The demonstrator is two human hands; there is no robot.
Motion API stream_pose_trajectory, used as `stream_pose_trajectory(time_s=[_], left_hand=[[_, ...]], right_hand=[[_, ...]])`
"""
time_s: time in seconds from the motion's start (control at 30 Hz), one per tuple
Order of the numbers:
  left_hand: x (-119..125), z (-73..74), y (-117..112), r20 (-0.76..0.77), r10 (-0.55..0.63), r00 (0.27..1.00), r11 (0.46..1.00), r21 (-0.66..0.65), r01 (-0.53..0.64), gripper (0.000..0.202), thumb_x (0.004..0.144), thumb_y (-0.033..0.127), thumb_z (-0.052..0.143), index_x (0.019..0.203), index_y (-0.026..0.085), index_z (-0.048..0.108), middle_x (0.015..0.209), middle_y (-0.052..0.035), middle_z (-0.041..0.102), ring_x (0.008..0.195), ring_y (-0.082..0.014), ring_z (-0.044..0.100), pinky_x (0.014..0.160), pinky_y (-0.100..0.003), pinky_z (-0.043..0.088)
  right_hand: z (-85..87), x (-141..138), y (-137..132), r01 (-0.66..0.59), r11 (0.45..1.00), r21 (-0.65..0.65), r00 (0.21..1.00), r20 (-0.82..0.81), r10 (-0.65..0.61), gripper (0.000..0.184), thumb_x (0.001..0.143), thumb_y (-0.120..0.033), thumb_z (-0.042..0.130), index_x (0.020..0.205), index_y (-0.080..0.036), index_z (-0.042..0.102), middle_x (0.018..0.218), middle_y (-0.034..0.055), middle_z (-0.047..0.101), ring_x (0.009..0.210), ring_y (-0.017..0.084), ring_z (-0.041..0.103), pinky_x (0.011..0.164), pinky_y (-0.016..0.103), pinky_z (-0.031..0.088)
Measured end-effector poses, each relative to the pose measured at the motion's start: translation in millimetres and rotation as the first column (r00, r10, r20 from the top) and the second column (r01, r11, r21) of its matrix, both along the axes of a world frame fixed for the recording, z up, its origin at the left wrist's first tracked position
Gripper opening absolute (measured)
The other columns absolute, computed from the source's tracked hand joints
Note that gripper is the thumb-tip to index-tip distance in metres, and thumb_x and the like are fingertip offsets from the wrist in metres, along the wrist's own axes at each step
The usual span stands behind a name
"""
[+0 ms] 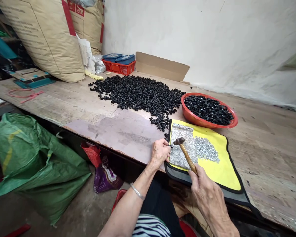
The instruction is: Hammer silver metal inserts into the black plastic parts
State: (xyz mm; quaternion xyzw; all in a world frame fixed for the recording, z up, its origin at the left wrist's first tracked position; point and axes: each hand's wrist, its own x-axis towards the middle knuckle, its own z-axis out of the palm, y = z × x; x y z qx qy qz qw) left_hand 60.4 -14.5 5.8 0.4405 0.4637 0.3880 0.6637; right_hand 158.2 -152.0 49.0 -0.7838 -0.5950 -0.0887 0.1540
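Note:
My right hand (pixel 207 192) is wrapped round the wooden handle of a small hammer (pixel 187 155). The hammer's dark head hovers over, or rests on, a worn grey metal plate (pixel 184 154); I cannot tell which. At the plate's left edge, my left hand (pixel 160 150) pinches a small black part (pixel 171 146) between its fingertips. Beneath the plate lies a yellow cloth with black edging (pixel 227 171). To the right of the plate, a heap of tiny silvery metal pieces (pixel 206 148) is spread on the cloth.
A big pile of small black parts (pixel 140 93) covers the table's middle. Behind the cloth stands a red bowl (pixel 234 122) full of black parts. Large paper sacks (pixel 46 39), a red crate (pixel 118 68) and cardboard (pixel 160 65) are further back. A green sack (pixel 37 164) stands below the front edge.

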Motion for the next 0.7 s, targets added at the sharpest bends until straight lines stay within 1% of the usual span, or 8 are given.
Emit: stream_pose_trajectory(time_s=[0.13,0.23,0.3,0.4,0.47,0.53,0.6,0.7], left_hand=[[-1.1,3.3,-1.4,0.005,0.004,1.0,1.0,-0.007,-0.004,0.013,0.059,0.004,0.049,0.058,0.017,0.046,0.037,0.0077,0.046,0.026,-0.008,0.042,0.026,-0.016,0.033],[-1.7,4.7,-1.9,0.009,0.01,1.0,1.0,-0.002,-0.01,0.014,0.059,0.004,0.049,0.058,0.017,0.046,0.036,0.008,0.046,0.025,-0.008,0.042,0.026,-0.016,0.033],[-1.7,4.3,-1.7,0.008,0.014,1.0,1.0,0.001,-0.014,0.014,0.059,0.004,0.05,0.059,0.017,0.047,0.036,0.008,0.046,0.025,-0.0083,0.042,0.026,-0.017,0.034],[-1.0,2.3,-1.0,0.019,0.003,1.0,1.0,-0.009,-0.003,0.014,0.059,0.004,0.051,0.059,0.017,0.047,0.035,0.0082,0.046,0.024,-0.0079,0.041,0.026,-0.016,0.033],[-0.5,1.1,-0.7,0.03,0.004,1.0,1.0,-0.02,-0.003,0.013,0.059,0.005,0.052,0.058,0.017,0.046,0.035,0.0082,0.045,0.025,-0.0073,0.041,0.026,-0.016,0.033],[-0.2,0.6,-0.7,0.033,0.012,0.999,1.0,-0.026,-0.011,0.014,0.059,0.005,0.053,0.058,0.017,0.046,0.035,0.0082,0.045,0.025,-0.0072,0.041,0.026,-0.015,0.033],[-0.2,1.2,-0.9,0.035,0.017,0.999,1.0,-0.023,-0.016,0.014,0.059,0.005,0.052,0.058,0.017,0.046,0.035,0.0082,0.046,0.025,-0.0075,0.042,0.026,-0.016,0.034],[0.0,3.8,-1.7,0.04,0.026,0.999,0.999,-0.024,-0.025,0.014,0.059,0.005,0.051,0.058,0.017,0.045,0.035,0.0085,0.046,0.025,-0.0077,0.042,0.025,-0.016,0.034]], right_hand=[[-1.7,-6.1,1.4,0.048,0.975,0.216,0.998,-0.037,-0.041,0.039,0.09,-0.035,0.036,0.112,-0.011,0.057,0.096,0.0145,0.07,0.067,0.021,0.067,0.055,0.027,0.045],[-4.6,-8.5,2.7,0.083,0.997,-0.006,0.996,0.031,-0.082,0.034,0.089,-0.028,0.036,0.107,-0.012,0.06,0.068,0.0097,0.07,0.047,0.02,0.061,0.042,0.027,0.038],[-3.7,-7.5,2.2,0.075,0.989,-0.125,0.996,0.064,-0.068,0.033,0.088,-0.025,0.035,0.103,-0.014,0.062,0.061,0.0075,0.068,0.042,0.02,0.059,0.039,0.026,0.035],[0.6,-7.0,0.3,0.078,0.995,0.056,0.997,0.024,-0.079,0.036,0.089,-0.031,0.036,0.113,-0.014,0.058,0.09,0.013,0.071,0.059,0.021,0.066,0.048,0.027,0.042],[0.7,-9.9,0.3,0.117,0.976,0.183,0.993,-0.021,-0.115,0.039,0.089,-0.032,0.037,0.116,-0.011,0.056,0.097,0.0158,0.069,0.064,0.022,0.066,0.053,0.027,0.044],[-2.9,-13.6,2.3,0.139,0.984,0.11,0.99,-0.031,-0.136,0.037,0.088,-0.03,0.037,0.112,-0.01,0.058,0.079,0.0141,0.07,0.054,0.02,0.063,0.048,0.027,0.041],[-7.7,-14.1,5.4,0.137,0.987,-0.079,0.989,-0.038,-0.14,0.035,0.087,-0.027,0.036,0.107,-0.012,0.061,0.062,0.0102,0.066,0.044,0.019,0.057,0.043,0.028,0.036],[-10.1,-5.9,9.7,0.102,0.975,-0.198,0.951,-0.268,-0.153,0.035,0.084,-0.03,0.037,0.107,-0.015,0.06,0.064,0.0087,0.065,0.05,0.02,0.058,0.047,0.029,0.039]])
